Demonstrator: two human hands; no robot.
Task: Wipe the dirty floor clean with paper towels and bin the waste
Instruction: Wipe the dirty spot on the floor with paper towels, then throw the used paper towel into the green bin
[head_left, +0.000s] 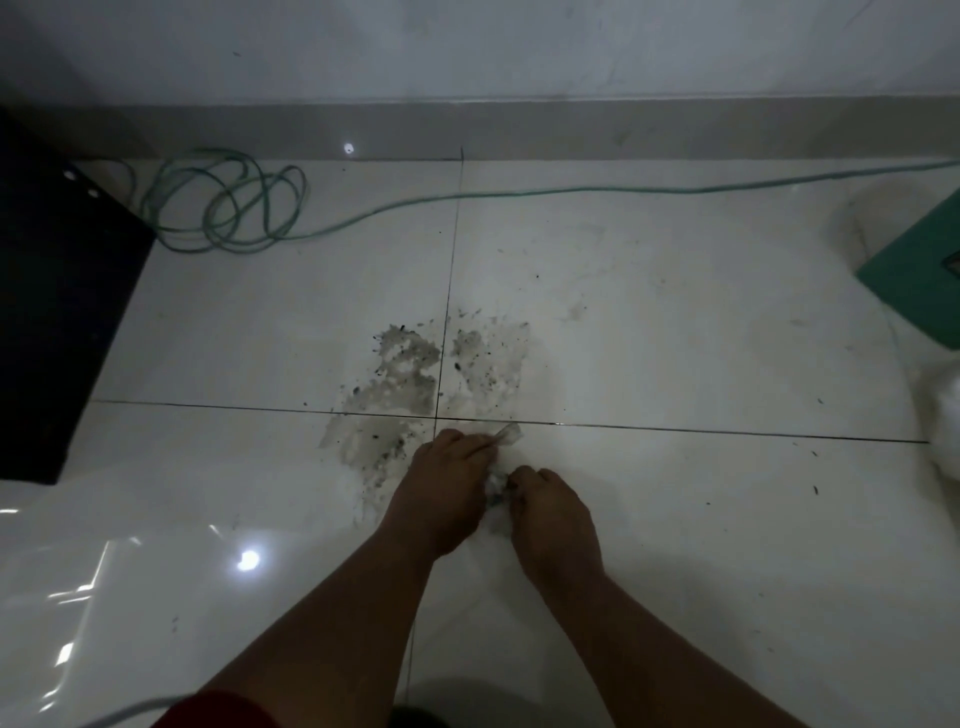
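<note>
Both hands low on the tile. Left hand (441, 488) and right hand (545, 512) each pinch one soiled paper towel (497, 488) between them. Dirty patch (415, 374) sits at 11 o'clock from hands. Best to refold to a clean face, then pull grit inward.

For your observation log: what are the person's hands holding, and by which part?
Both hands grip one soiled paper towel: the left hand by its far end, the right hand by the near, bunched part.

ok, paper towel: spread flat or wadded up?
Wadded. The paper towel is a crumpled, soiled lump gripped between the left hand and right hand.
</note>
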